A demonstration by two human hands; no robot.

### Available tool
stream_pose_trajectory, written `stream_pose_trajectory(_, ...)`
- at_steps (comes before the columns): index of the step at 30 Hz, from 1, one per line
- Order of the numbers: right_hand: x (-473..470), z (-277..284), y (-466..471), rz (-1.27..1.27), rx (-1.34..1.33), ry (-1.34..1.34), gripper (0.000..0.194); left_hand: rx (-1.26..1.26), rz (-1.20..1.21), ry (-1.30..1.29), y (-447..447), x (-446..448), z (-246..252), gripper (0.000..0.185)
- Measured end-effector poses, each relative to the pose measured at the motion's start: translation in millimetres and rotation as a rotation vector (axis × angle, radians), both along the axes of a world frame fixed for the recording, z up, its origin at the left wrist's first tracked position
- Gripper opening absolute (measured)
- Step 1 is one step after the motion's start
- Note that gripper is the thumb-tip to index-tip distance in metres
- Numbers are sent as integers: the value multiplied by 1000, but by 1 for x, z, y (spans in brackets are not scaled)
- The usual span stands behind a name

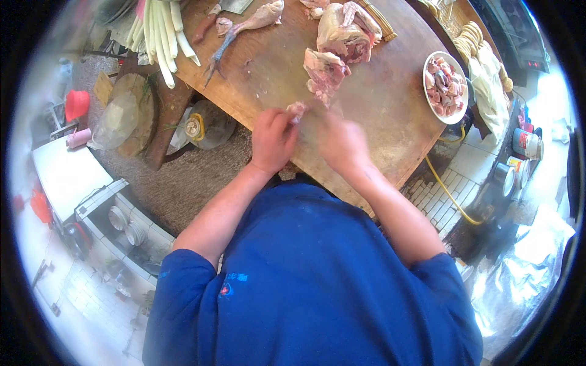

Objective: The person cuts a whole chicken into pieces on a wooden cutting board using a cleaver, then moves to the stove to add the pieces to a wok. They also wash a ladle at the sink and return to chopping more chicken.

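Note:
My left hand [274, 139] is shut on a small piece of raw poultry [296, 110] near the front edge of the wooden table [389, 105]. To its right, my right hand [344, 142] is blurred by motion; whether it holds anything cannot be told. Just beyond the hands lies a cut poultry piece [326, 71], and past it a larger poultry carcass part [345, 34]. A poultry leg with a dark foot [247, 23] rests at the back left. At the right, a white oval plate [426, 98] holds chopped raw meat [444, 87].
Long pale green-white vegetable stalks [160, 32] overhang the table's left edge. Beside the poultry leg lies a reddish handle [207, 25] near a metal blade [236, 4]. A bundled-stick brush [377, 18] is behind the carcass. A round wooden block [137, 114] stands lower left.

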State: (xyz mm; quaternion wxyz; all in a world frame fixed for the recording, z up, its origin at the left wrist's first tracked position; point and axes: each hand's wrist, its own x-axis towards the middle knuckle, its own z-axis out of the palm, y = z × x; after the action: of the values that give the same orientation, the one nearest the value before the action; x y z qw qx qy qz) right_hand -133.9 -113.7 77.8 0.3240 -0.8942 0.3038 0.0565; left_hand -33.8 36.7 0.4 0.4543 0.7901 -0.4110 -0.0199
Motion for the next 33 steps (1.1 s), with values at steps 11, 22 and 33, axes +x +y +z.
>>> stream_pose_trajectory(11, 6, 44, -25, 87, -59, 260, 28, 2, -69, -62, 25, 3, -4, 31)
stream_pose_trajectory(22, 17, -8, -13, 209, 38, 368, 25, 117, -105, -87, 9, 2, -9, 18)
stream_pose_trajectory(33, -102, 6, -66, -490, 848, 124, 33, 49, -3, 77, -41, 17, -15, 37)
